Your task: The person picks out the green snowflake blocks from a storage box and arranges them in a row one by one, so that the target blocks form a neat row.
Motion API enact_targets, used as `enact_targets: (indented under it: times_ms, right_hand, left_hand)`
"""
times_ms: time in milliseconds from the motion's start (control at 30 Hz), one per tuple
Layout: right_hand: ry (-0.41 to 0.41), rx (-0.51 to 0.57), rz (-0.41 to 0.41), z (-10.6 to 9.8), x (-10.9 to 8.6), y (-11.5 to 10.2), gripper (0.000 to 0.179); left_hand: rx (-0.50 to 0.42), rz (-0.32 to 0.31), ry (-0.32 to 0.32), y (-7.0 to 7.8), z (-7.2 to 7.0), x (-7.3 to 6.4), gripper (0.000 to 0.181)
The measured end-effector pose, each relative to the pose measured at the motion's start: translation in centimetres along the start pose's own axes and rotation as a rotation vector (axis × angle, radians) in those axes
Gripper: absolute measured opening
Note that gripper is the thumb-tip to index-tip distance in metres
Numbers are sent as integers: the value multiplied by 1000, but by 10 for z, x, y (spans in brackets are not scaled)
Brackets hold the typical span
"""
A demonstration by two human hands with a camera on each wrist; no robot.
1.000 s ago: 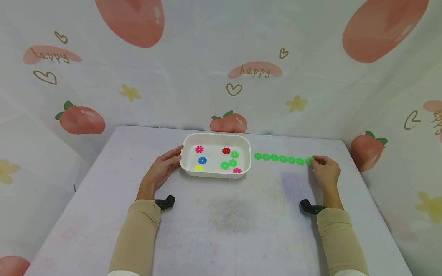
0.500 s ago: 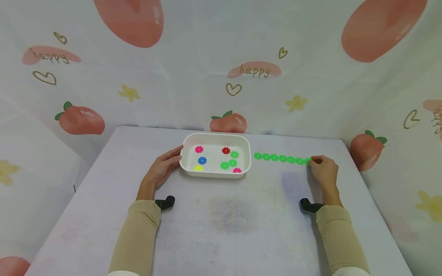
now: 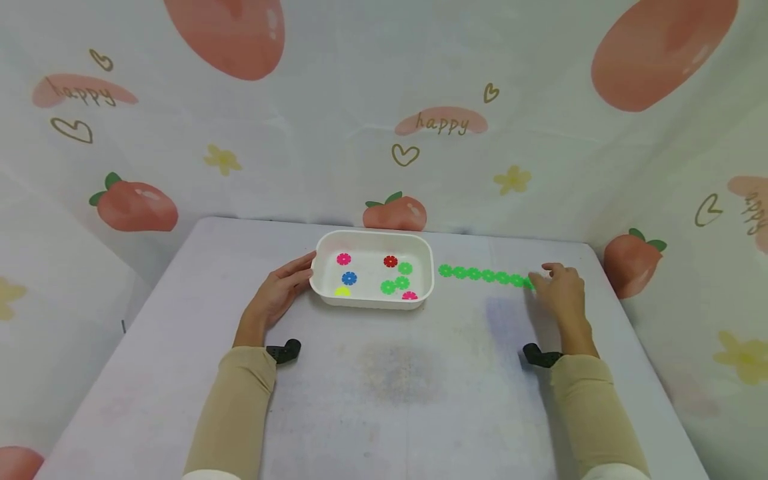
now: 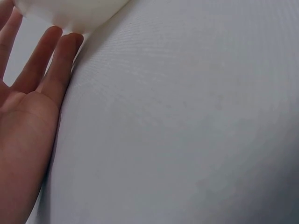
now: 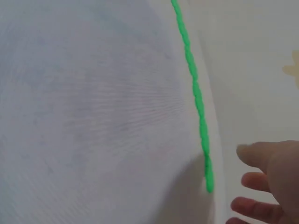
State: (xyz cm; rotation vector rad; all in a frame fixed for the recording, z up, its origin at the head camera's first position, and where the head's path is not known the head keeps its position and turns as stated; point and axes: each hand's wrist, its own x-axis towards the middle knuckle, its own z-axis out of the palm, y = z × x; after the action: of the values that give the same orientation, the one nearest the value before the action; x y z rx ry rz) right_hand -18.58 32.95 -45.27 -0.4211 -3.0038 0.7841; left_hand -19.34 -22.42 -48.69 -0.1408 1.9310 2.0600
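Note:
A row of green notched discs (image 3: 474,274) lies on the table to the right of a white plastic tray (image 3: 373,303). My right hand (image 3: 561,293) hovers at the row's right end with thumb and fingers parted, holding nothing. In the right wrist view the green row (image 5: 196,93) lies apart from the fingertips (image 5: 245,151). My left hand (image 3: 277,293) rests its fairly straight fingers against the tray's left wall; the left wrist view has those fingertips touching the tray (image 4: 74,14). Inside the tray are several loose discs, among them a blue disc (image 3: 349,279) and a red disc (image 3: 391,261).
A yellow disc (image 3: 343,291), pink ones and a few green discs (image 3: 402,283) also lie in the tray. The white table (image 3: 384,427) ends at a printed curtain (image 3: 324,133) behind and at the sides. Each wrist wears a black camera mount (image 3: 540,356).
My right thumb and fingers have opened and let go of the last green disc, which now sits against the end of the row. My left hand stays at the tray.

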Motion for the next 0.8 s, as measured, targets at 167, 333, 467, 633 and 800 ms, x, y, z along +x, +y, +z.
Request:
enact_targets:
  times_ms: [167, 333, 467, 633, 800]
  right_hand:
    - [-53, -80, -58, -10, -2, -3, 68]
    - [-77, -111, -106, -15, -1, -10, 81]
    - [-101, -167, -154, -17, -1, -18, 88]
    - [-120, -206, -204, -16, -2, -28, 91]
    - [-131, -218, -244, -11, -5, -39, 93]
  left_hand:
    - [-10, 4, -5, 4, 1, 0, 53]
    - [15, 17, -2, 7, 1, -1, 54]
    - [29, 8, -1, 6, 0, -2, 55]
    - [16, -2, -6, 3, 0, -2, 55]
    - [-4, -5, -8, 2, 0, -2, 54]
